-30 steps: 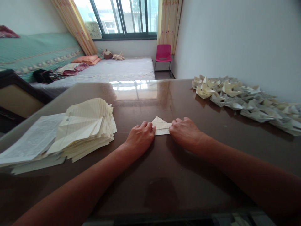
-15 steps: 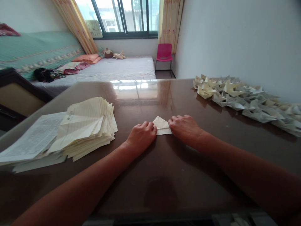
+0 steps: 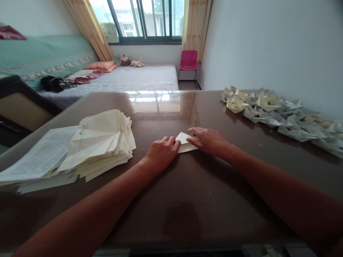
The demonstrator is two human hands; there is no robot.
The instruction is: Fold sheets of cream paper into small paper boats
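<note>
A small folded sheet of cream paper (image 3: 183, 143) with a pointed top and a strip along its lower edge lies on the brown table. My left hand (image 3: 164, 151) is closed on the paper's left edge, its fingers curled and the thumb hidden. Over the right part of the paper rests my right hand (image 3: 207, 140), thumb on the strip and fingers stretched out and apart from the thumb. It covers the paper's right corner.
At left on the glossy table (image 3: 171, 200) is a thick stack of creased paper sheets (image 3: 102, 142). Many folded paper pieces (image 3: 270, 110) line the right side by the wall. Beyond the table are a bed (image 3: 150, 76) and a pink chair (image 3: 188, 60).
My right hand has lifted its fingers and shifted from gripping the paper's right edge to lying over it, thumb inward. My left hand keeps its hold. The view has moved slightly.
</note>
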